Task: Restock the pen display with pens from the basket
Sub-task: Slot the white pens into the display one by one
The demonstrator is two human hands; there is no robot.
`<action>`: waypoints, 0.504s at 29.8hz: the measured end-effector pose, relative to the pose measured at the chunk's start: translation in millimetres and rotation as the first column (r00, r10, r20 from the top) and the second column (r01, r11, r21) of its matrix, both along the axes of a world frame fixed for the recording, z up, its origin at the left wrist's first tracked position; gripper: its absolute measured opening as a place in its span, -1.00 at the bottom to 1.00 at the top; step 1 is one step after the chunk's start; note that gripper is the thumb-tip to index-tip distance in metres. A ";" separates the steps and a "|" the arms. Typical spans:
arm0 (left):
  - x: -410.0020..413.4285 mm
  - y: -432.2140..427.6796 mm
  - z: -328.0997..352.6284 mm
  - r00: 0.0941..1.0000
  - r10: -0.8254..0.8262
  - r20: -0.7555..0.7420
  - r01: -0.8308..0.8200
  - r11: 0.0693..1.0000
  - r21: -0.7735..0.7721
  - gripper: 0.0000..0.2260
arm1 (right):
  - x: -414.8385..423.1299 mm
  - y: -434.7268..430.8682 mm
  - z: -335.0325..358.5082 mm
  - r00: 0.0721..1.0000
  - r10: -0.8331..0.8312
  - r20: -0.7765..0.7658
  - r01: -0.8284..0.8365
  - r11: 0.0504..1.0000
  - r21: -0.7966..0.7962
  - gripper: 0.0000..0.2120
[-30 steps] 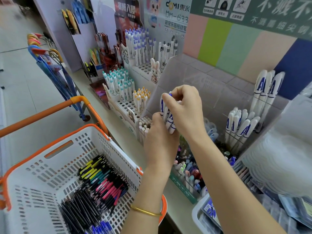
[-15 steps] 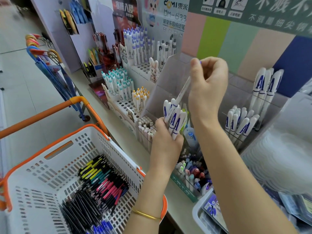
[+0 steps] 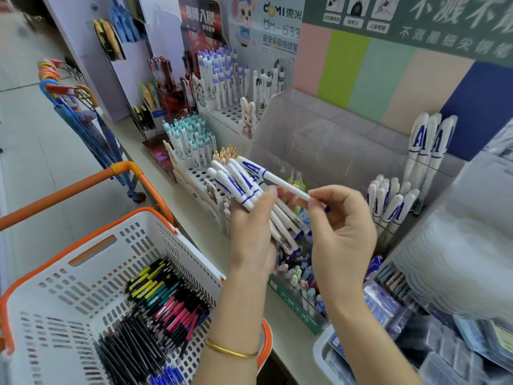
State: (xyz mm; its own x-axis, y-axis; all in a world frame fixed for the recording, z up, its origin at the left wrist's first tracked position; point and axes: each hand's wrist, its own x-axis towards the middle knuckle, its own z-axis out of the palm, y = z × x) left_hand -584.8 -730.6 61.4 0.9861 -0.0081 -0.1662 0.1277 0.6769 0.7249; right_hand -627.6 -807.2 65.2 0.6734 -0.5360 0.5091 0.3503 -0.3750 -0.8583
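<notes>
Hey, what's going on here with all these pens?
A person is restocking a shop's pen display. The left hand grips a bundle of white pens with blue lettering, and the right hand pinches the end of a single pen at the top of that bundle. Matching white pens stand in the clear display on the right. The white basket at lower left holds black, pink and yellow pens.

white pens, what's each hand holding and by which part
The left hand grips a bundle of white pens around their barrels, caps fanned upward. The right hand pinches a single white pen by its barrel end, opposite the cap.
</notes>
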 end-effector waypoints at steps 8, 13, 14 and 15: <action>-0.6 0.2 8.6 0.999 0.025 0.038 -0.022 0.998 -0.065 -0.80 | -0.8 1.2 -10.9 0.998 0.034 -0.059 -0.038 0.996 -0.080 -0.79; 1.9 4.0 7.3 0.969 0.092 0.229 -0.152 0.954 0.259 -0.82 | 0.5 9.5 -10.2 0.908 0.284 -0.309 -0.120 0.882 0.456 -0.81; 0.3 5.6 7.1 0.956 0.067 0.284 -0.165 0.928 0.334 -0.76 | 1.7 12.7 -9.3 0.863 0.436 -0.257 -0.162 0.719 0.676 -0.74; -1.1 7.1 7.1 0.943 0.016 0.334 -0.163 0.894 0.418 -0.73 | 3.8 14.8 -8.6 0.815 0.567 -0.118 -0.212 0.482 0.850 -0.66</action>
